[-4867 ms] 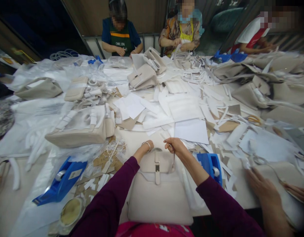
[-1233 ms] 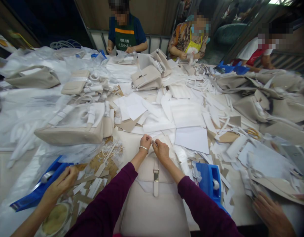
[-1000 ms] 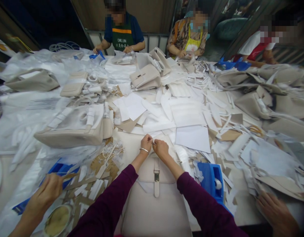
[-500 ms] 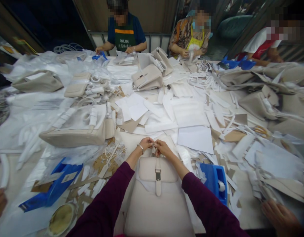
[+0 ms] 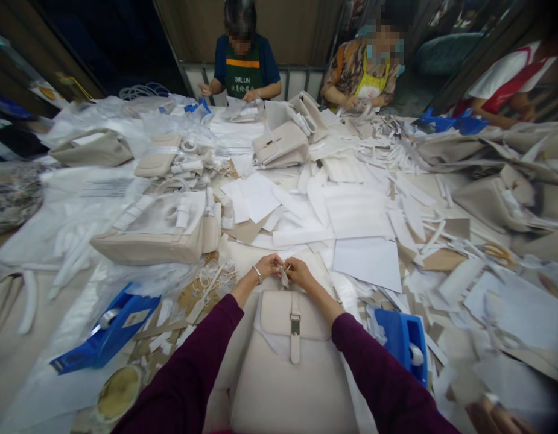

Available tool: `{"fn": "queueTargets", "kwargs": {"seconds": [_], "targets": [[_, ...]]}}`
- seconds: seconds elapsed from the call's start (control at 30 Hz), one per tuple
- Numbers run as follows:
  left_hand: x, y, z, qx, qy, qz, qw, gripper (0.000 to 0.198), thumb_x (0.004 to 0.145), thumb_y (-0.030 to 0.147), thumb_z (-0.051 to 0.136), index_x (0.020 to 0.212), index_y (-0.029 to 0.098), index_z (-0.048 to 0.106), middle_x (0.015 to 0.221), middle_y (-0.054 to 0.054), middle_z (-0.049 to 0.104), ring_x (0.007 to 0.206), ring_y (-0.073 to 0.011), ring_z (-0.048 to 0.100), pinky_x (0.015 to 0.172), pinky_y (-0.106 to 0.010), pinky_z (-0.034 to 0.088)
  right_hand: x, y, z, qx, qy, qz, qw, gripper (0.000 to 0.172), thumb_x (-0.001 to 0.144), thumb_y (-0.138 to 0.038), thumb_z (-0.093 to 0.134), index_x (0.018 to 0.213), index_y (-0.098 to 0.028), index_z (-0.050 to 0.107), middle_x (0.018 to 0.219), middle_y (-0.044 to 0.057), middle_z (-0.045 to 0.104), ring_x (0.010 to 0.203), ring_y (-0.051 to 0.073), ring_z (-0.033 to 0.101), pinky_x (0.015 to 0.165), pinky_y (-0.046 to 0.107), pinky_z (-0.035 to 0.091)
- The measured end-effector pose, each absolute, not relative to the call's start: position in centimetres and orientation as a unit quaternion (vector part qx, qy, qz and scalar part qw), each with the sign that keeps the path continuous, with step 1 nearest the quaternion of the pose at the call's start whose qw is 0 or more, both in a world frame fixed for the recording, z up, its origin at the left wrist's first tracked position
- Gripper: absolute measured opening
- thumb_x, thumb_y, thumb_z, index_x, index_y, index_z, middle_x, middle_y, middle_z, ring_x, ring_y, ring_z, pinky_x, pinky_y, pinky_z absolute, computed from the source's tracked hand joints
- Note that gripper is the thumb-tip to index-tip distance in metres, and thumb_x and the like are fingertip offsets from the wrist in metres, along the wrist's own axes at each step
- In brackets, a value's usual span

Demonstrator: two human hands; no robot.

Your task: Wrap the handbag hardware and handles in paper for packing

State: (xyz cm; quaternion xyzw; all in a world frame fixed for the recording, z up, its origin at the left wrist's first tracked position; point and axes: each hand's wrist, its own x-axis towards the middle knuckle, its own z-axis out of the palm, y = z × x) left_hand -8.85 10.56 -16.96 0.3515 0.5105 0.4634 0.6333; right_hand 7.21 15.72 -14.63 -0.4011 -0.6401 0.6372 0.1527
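Observation:
A beige backpack [image 5: 297, 386] lies in front of me, its flap [image 5: 276, 313] fastened by a strap with a metal buckle [image 5: 295, 324]. Just beyond its top edge, my left hand [image 5: 268, 266] and my right hand [image 5: 299, 272] meet with fingertips pinched. Between them is a small pale piece [image 5: 285, 279], partly covered by the fingers; whether it is a wrapping or part of the bag's handle I cannot tell. A bracelet circles my left wrist.
Blue tape dispensers stand left [image 5: 109, 325] and right [image 5: 400, 340] of my arms. A round tub [image 5: 119, 393] sits lower left. Beige bags [image 5: 147, 244], white paper [image 5: 367, 262] and scraps cover the table. Co-workers sit opposite; another person's hand [image 5: 496, 416] is at lower right.
The whole view has shifted, so things appear further right. My hands stay pinched at the backpack's top. The hand at the left edge is out of view; the green-aproned co-worker's hand has left the blue object.

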Motion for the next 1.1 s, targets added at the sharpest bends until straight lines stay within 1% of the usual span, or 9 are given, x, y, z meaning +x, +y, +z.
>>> {"fn": "queueTargets", "kwargs": {"seconds": [0.13, 0.3, 0.47, 0.7, 0.8, 0.87, 0.93, 1.03, 1.1], "targets": [[-9.0, 10.4, -16.8, 0.343, 0.506, 0.485, 0.625, 0.024, 0.06, 0.02, 0.068, 0.076, 0.014, 0.052, 0.066, 0.002, 0.057, 0.059, -0.0105, 0.057, 0.059, -0.027, 0.05, 6.6, 16.4, -15.0, -0.357, -0.676, 0.625, 0.159, 0.005, 0.059, -0.016, 0.05, 0.062, -0.019, 0.047, 0.054, -0.006, 0.047, 0.052, 0.009, 0.044, 0.05, 0.019, 0.035], [-9.6, 10.3, -17.1, 0.337, 0.509, 0.509, 0.607, 0.027, 0.06, 0.024, 0.07, 0.074, 0.014, 0.05, 0.069, 0.002, 0.055, 0.064, -0.0107, 0.056, 0.065, -0.03, 0.052, 6.4, 16.4, -16.0, -0.35, -0.705, 0.595, 0.16, 0.006, 0.063, -0.017, 0.044, 0.066, -0.021, 0.04, 0.055, -0.008, 0.041, 0.052, 0.009, 0.039, 0.051, 0.02, 0.033], [-11.4, 10.4, -18.2, 0.32, 0.555, 0.551, 0.534, 0.021, 0.062, 0.02, 0.064, 0.073, 0.016, 0.046, 0.067, 0.005, 0.048, 0.063, -0.0086, 0.053, 0.067, -0.029, 0.052, 8.2, 16.6, -16.5, -0.34, -0.751, 0.547, 0.144, 0.009, 0.058, -0.012, 0.042, 0.06, -0.02, 0.04, 0.056, -0.006, 0.041, 0.057, 0.011, 0.039, 0.056, 0.021, 0.031], [-11.7, 12.2, -16.1, 0.379, 0.613, 0.539, 0.436, 0.012, 0.061, 0.007, 0.052, 0.07, 0.015, 0.051, 0.064, 0.005, 0.046, 0.057, -0.0079, 0.048, 0.055, -0.021, 0.044, 8.9, 16.9, -15.6, -0.334, -0.779, 0.516, 0.122, 0.016, 0.054, -0.007, 0.046, 0.061, -0.018, 0.054, 0.062, -0.002, 0.054, 0.062, 0.012, 0.047, 0.062, 0.023, 0.036], [-10.8, 13.3, -13.5, 0.423, 0.614, 0.531, 0.404, 0.018, 0.06, 0.001, 0.05, 0.07, 0.015, 0.055, 0.07, 0.003, 0.049, 0.061, -0.008, 0.046, 0.058, -0.02, 0.041, 8.6, 17.4, -14.7, -0.35, -0.768, 0.523, 0.121, 0.022, 0.059, -0.01, 0.047, 0.073, -0.017, 0.062, 0.069, 0.0, 0.061, 0.063, 0.012, 0.05, 0.063, 0.023, 0.038], [-9.6, 13.9, -12.0, 0.457, 0.606, 0.517, 0.396, 0.019, 0.061, 0.0, 0.051, 0.07, 0.016, 0.056, 0.075, 0.002, 0.051, 0.063, -0.0084, 0.047, 0.062, -0.022, 0.042, 8.5, 17.7, -14.0, -0.373, -0.749, 0.534, 0.121, 0.016, 0.062, -0.017, 0.052, 0.074, -0.017, 0.063, 0.069, 0.0, 0.062, 0.062, 0.012, 0.05, 0.061, 0.023, 0.038], [-8.0, 14.2, -10.9, 0.461, 0.649, 0.473, 0.377, 0.022, 0.064, 0.001, 0.05, 0.076, 0.017, 0.057, 0.081, 0.001, 0.053, 0.07, -0.0103, 0.051, 0.067, -0.023, 0.043, 8.6, 17.6, -13.7, -0.402, -0.732, 0.537, 0.12, 0.008, 0.063, -0.025, 0.056, 0.063, -0.017, 0.06, 0.058, -0.003, 0.057, 0.056, 0.011, 0.047, 0.056, 0.022, 0.036], [-5.5, 13.7, -10.9, 0.397, 0.763, 0.373, 0.348, 0.03, 0.07, 0.001, 0.048, 0.094, 0.018, 0.054, 0.09, -0.004, 0.056, 0.086, -0.0152, 0.054, 0.073, -0.026, 0.043, 9.3, 17.2, -14.1, -0.444, -0.713, 0.526, 0.133, 0.014, 0.061, -0.028, 0.058, 0.052, -0.018, 0.052, 0.048, -0.004, 0.051, 0.05, 0.011, 0.045, 0.051, 0.022, 0.034], [-4.1, 12.8, -11.8, 0.365, 0.792, 0.314, 0.376, 0.031, 0.067, 0.0, 0.051, 0.095, 0.015, 0.054, 0.084, -0.006, 0.057, 0.084, -0.0181, 0.056, 0.07, -0.028, 0.043, 10.0, 16.8, -14.8, -0.473, -0.694, 0.522, 0.148, 0.013, 0.061, -0.028, 0.056, 0.053, -0.018, 0.051, 0.048, -0.003, 0.052, 0.05, 0.011, 0.048, 0.051, 0.022, 0.035]]}}
